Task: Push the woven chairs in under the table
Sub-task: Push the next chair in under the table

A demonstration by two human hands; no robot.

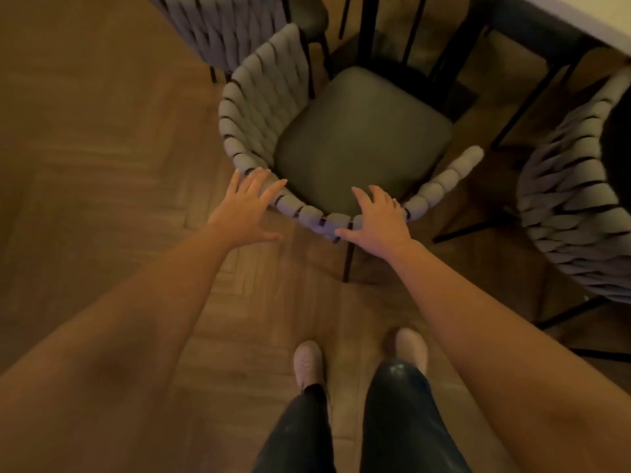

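A woven chair [259, 107] with a curved grey rope back and a dark green seat cushion stands in front of me, its seat facing the table [580, 18] at the top right. My left hand [244, 206] lies on the left part of the woven back rim, fingers spread. My right hand [379, 216] rests flat on the back rim's middle, fingers spread over its top edge. Neither hand is closed around the rim. A second woven chair [573, 213] stands at the right and a third woven chair [225, 25] at the top left.
The floor [102, 165] is wooden parquet. Black metal chair and table legs [532, 97] cross the area under the table edge. My two feet in light shoes [309, 363] stand behind the chair.
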